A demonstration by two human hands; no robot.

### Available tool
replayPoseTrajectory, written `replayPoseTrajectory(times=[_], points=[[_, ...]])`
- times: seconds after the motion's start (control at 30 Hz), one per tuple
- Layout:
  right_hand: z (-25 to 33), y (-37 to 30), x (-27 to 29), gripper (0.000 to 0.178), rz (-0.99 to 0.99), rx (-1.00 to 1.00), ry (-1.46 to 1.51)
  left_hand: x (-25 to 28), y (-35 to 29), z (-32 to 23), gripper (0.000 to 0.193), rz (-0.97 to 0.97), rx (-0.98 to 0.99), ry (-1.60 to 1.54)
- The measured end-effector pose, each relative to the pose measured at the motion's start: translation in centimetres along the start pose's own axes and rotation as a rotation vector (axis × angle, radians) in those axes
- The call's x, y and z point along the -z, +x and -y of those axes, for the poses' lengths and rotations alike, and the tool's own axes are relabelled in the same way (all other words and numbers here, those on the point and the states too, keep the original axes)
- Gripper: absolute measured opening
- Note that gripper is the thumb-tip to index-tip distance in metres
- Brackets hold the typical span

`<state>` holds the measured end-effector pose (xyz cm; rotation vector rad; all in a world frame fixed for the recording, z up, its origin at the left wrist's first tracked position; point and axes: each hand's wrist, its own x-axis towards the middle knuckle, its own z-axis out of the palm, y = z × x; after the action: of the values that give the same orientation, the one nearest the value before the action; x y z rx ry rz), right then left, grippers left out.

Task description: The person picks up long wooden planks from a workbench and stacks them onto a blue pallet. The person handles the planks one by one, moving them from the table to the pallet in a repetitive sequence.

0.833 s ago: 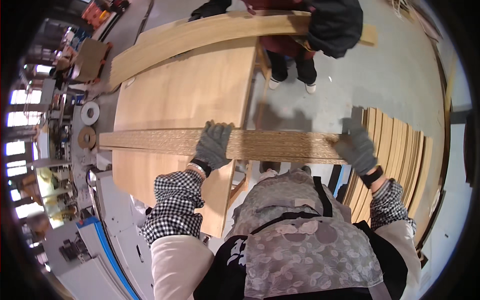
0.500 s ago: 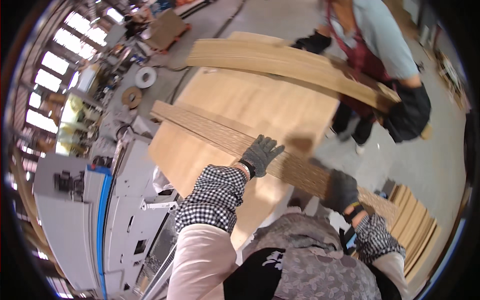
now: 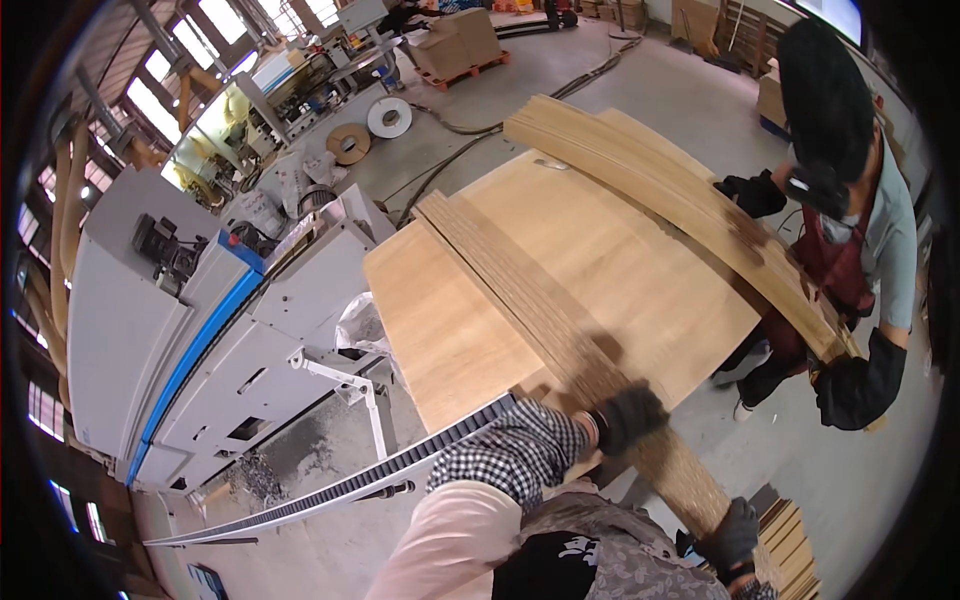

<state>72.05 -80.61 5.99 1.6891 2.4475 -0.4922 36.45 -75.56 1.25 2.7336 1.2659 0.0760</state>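
Note:
A bundle of long, narrow wooden boards with speckled chipboard edges lies across a pale wood panel tabletop, its near end reaching out past the table edge toward me. My left hand, in a dark grey glove, lies over the bundle close to that table edge, its fingers bent over the far side. Down at the lower right, my right hand, gloved alike, grips the bundle near its overhanging end. The underside of the boards and my right thumb are hidden.
Across the table a co-worker in dark gloves holds another long bundle of boards. Stacked boards stand low on my right. A grey machine with a blue stripe and a curved black roller rail are on my left.
My view has swung, so the table sits further right. My left hand has slid from mid-bundle toward me, its spread fingers now bent. My right hand is nearer the bundle's end.

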Motion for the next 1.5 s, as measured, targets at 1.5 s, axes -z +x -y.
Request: replayPoseTrajectory(times=[1.5], points=[[6.3, 4.3, 2.0, 0.072, -0.022, 0.067, -0.021, 3.1, 3.5, -4.9, 0.078, -0.039, -0.064, -0.345]])
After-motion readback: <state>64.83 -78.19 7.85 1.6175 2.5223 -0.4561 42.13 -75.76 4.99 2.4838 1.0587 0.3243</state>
